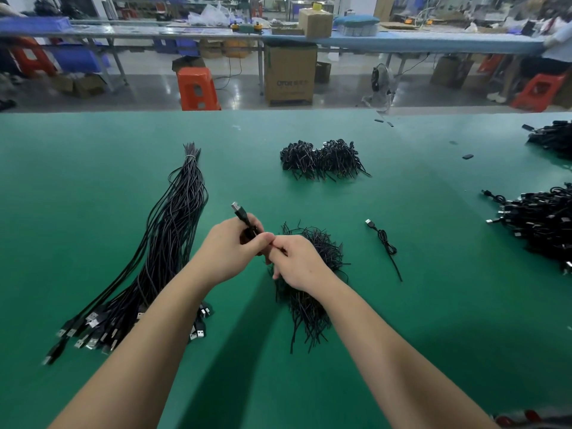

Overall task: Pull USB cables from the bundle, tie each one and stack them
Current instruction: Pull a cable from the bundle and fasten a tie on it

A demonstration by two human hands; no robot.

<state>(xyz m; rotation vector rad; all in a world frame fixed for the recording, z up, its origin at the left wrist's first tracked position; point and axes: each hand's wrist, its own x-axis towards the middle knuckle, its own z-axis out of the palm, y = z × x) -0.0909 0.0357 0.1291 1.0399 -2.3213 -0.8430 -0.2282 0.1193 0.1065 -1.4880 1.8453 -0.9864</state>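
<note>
Over the middle of the green tabletop [93,187], the left hand [229,249] grips a coiled USB cable [244,221] (plug up); the right hand [297,261] pinches something hidden, covering loose ties [312,292].

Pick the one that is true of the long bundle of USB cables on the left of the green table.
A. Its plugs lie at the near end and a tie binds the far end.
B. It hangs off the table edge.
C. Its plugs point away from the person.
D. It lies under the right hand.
A: the bundle of USB cables fans its silver plugs out at the near end, and a pale tie wraps the far end.
</note>
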